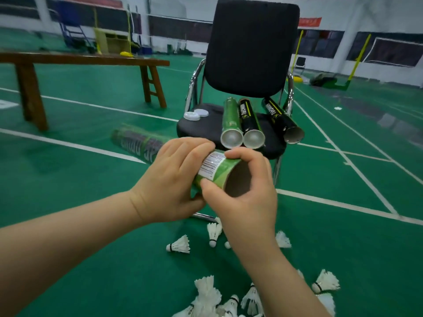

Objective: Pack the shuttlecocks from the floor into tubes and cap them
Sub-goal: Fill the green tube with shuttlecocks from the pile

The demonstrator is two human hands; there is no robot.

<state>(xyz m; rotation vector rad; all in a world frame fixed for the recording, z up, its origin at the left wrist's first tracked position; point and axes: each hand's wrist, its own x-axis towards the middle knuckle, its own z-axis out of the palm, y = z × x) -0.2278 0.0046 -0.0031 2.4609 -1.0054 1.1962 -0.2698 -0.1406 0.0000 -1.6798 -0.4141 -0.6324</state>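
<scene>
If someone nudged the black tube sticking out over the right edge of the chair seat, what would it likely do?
The black tube is round and lies on its side, so it would probably roll. Its open end overhangs the chair seat, so it could drop off. It looks like hollow cardboard, likely light.

far end of held green tube (212, 167) motion-blurred, shuttlecock pile (207, 296) cut off by bottom edge
</scene>
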